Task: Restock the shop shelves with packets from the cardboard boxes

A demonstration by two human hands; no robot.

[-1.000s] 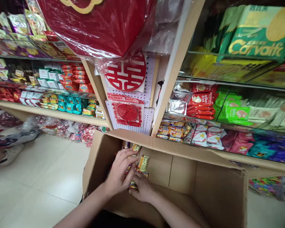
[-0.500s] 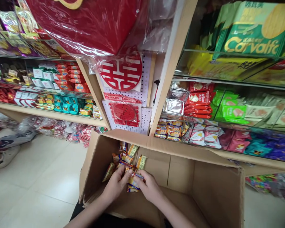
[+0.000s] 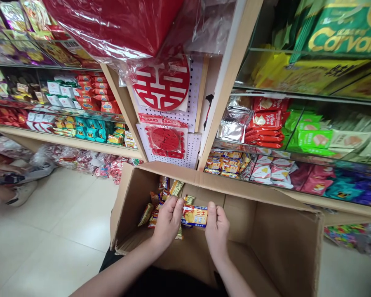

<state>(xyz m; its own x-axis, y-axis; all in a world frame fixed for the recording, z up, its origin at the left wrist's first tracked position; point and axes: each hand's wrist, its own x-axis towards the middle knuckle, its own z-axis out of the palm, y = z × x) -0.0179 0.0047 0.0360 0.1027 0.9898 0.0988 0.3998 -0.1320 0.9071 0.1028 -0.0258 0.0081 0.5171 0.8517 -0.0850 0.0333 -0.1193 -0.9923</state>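
A small wrapped snack packet point(image 3: 195, 215), yellow with blue edges and a red patch, is stretched level between my two hands above the open cardboard box point(image 3: 284, 239). My left hand point(image 3: 170, 218) pinches its left end between thumb and fingers. The right end is pinched by my right hand point(image 3: 216, 227). Beneath and behind my left hand, several loose snack packets point(image 3: 146, 214) lie in the left part of the box, in orange, blue and pale yellow wrappers. My left hand partly hides them.
Shelves of wrapped sweets point(image 3: 89, 93) stand on the left, more snack shelves point(image 3: 266, 128) on the right. Between them hang red paper decorations point(image 3: 165, 138) under a red plastic-wrapped item point(image 3: 120, 29). Another person's shoe point(image 3: 23, 194) is on the tiled floor at left.
Both hands have risen from among the packets and moved right. They have spread apart, with the packet now flat and face-up between them. The view has shifted slightly.
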